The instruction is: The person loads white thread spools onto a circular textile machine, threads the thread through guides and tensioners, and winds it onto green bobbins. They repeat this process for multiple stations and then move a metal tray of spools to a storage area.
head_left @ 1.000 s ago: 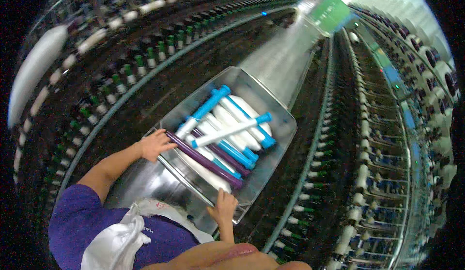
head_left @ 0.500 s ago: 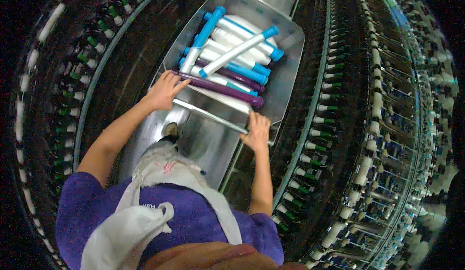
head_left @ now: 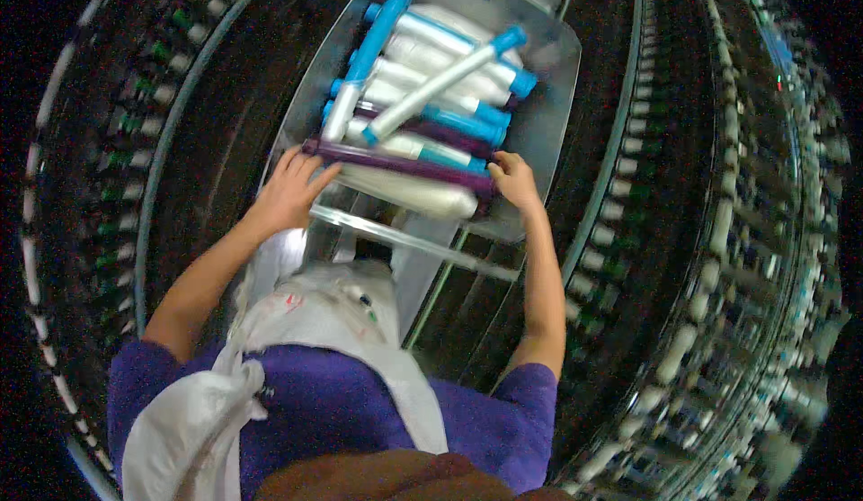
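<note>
Two blue-and-white tubes (head_left: 430, 93) slant over the pile (head_left: 467, 123) in the cart (head_left: 550, 105); my spread left grip (head_left: 286, 193) and curled right grip (head_left: 516, 182) meet the purple tube (head_left: 404, 163) at its ends, hold unclear.

A bin (head_left: 547, 128) stands between bobbins on the left (head_left: 126, 204) and right (head_left: 616, 206). In it, tubes (head_left: 413, 55) lie crosswise, near to far; one tube (head_left: 427, 92) slants over them, another (head_left: 364, 60) along their left side. Left hand (head_left: 289, 193) and right hand (head_left: 515, 180) are at opposite ends of the second-nearest tube (head_left: 404, 161).
</note>
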{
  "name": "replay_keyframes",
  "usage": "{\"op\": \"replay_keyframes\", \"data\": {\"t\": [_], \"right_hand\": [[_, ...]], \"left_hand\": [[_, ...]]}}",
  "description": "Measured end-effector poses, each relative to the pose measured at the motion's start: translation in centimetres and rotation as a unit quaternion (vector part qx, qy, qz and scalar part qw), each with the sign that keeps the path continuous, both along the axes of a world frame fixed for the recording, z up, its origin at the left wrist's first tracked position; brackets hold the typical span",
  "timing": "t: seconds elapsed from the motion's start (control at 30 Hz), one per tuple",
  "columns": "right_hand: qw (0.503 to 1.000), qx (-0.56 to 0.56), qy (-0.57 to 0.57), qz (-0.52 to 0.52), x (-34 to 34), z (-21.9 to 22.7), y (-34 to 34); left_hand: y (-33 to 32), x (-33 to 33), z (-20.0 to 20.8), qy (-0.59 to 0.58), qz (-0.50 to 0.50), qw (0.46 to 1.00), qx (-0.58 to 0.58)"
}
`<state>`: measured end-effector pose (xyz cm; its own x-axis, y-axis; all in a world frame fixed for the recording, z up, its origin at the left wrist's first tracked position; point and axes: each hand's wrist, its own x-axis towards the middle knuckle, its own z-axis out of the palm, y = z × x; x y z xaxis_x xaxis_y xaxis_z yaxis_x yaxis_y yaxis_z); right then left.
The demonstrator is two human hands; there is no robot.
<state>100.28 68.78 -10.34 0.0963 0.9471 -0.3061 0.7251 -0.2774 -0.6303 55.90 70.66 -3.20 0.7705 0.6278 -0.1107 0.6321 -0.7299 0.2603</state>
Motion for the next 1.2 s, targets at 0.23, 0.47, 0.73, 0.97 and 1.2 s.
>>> {"op": "replay_keyframes", "data": {"t": [0.23,0.47,0.73,0.97,1.2], "right_hand": [[0.975,-0.006,-0.223,-0.006,11.6,-14.7,25.6],[0.977,0.065,-0.201,0.007,13.9,-17.0,30.9],[0.966,0.036,-0.192,0.172,12.7,-2.8,26.7],[0.906,0.017,-0.340,0.251,10.4,28.1,25.6],[0.847,0.073,-0.468,0.242,6.5,53.6,28.5]], "left_hand": [[8.1,5.4,3.8,0.032,0.016,0.999,-0.032],[10.6,5.5,6.1,0.081,0.006,0.997,0.013],[12.9,7.2,7.4,0.033,0.008,0.999,0.005],[12.1,10.0,8.0,-0.029,-0.015,0.999,0.026],[22.5,20.0,14.3,-0.253,-0.037,0.928,-0.270]]}}
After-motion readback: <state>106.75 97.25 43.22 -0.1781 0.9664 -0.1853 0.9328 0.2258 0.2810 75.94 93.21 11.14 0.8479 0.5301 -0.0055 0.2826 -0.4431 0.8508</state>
